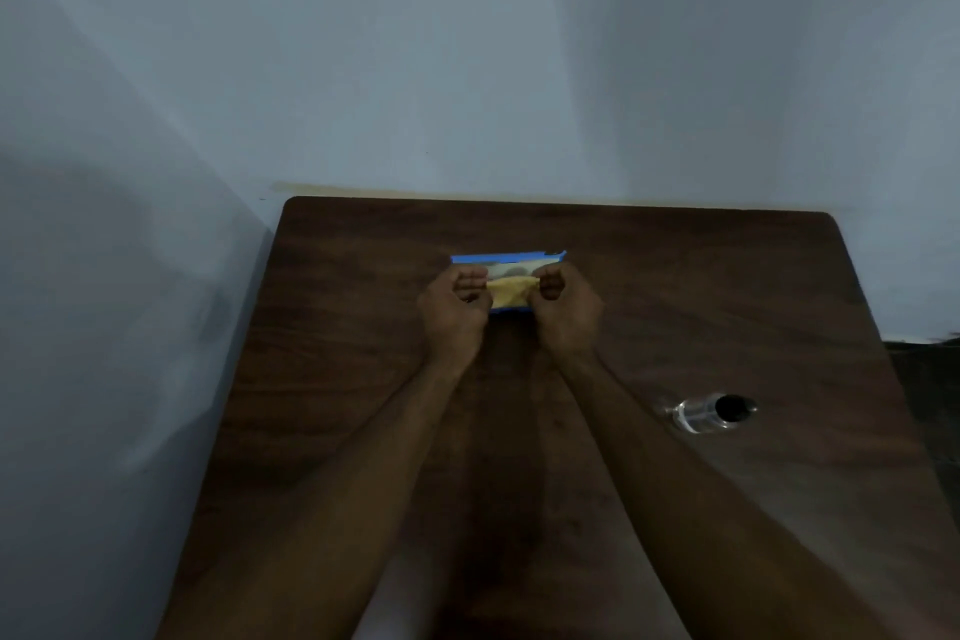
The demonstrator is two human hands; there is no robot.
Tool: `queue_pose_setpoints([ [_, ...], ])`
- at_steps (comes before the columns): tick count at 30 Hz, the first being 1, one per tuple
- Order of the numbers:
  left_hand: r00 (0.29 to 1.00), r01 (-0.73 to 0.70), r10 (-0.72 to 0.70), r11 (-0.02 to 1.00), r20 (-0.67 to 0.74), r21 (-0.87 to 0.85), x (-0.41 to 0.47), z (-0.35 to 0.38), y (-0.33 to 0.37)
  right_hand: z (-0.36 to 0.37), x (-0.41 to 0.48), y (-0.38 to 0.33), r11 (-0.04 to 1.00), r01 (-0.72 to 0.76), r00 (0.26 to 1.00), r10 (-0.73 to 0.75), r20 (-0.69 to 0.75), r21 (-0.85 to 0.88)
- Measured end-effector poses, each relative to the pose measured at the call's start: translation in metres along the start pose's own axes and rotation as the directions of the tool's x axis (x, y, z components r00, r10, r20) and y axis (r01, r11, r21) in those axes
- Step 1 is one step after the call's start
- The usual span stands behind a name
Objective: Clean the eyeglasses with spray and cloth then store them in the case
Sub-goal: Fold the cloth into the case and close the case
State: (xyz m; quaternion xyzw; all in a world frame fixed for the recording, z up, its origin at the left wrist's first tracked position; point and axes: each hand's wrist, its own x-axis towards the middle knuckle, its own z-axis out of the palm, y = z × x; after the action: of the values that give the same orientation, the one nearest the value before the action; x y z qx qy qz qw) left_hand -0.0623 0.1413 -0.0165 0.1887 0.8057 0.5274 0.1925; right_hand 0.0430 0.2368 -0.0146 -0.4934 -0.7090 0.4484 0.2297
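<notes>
Fingers (470, 285) of the left hand (454, 312) and right hand (566, 312) curl, as I see it, pinching the ends of a yellow cloth (511, 295) over the blue case (506, 257) on the bench (675, 286), with the spray bottle (706, 413) well apart to its right.

Dark wood-grain table (675, 307), soft yellow cloth (511, 290), clear glossy spray bottle (701, 413).

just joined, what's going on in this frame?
A person holds a yellow cloth between both hands, left hand and right hand each pinching an end, over a blue-edged item on the wooden table. Behind the cloth, dark shapes may be the eyeglasses; too blurred to confirm. A clear spray bottle sits apart on the right, untouched.
</notes>
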Motion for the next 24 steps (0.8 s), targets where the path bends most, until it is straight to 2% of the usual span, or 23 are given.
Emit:
queue_pose_setpoints([
  [6, 0.999, -0.008, 0.012, 0.992, -0.036, 0.125, 0.013, 0.015, -0.023, 0.019, 0.012, 0.014, 0.976, 0.077, 0.997, -0.070, 0.044, -0.205],
  [14, 0.988, -0.138, 0.149, 0.960, -0.030, 0.242, 0.014, 0.019, -0.031, 0.021, 0.013, 0.021, 0.868, 0.276, 0.961, -0.246, 0.125, -0.412],
  [20, 0.959, -0.271, 0.283, 0.891, 0.022, 0.364, 0.014, 0.020, -0.036, 0.020, 0.016, 0.024, 0.750, 0.321, 0.944, -0.306, 0.126, -0.578],
  [24, 0.962, -0.265, 0.272, 0.896, 0.033, 0.356, 0.014, 0.019, -0.040, 0.017, 0.011, 0.024, 0.708, 0.295, 0.946, -0.309, 0.094, -0.642],
])
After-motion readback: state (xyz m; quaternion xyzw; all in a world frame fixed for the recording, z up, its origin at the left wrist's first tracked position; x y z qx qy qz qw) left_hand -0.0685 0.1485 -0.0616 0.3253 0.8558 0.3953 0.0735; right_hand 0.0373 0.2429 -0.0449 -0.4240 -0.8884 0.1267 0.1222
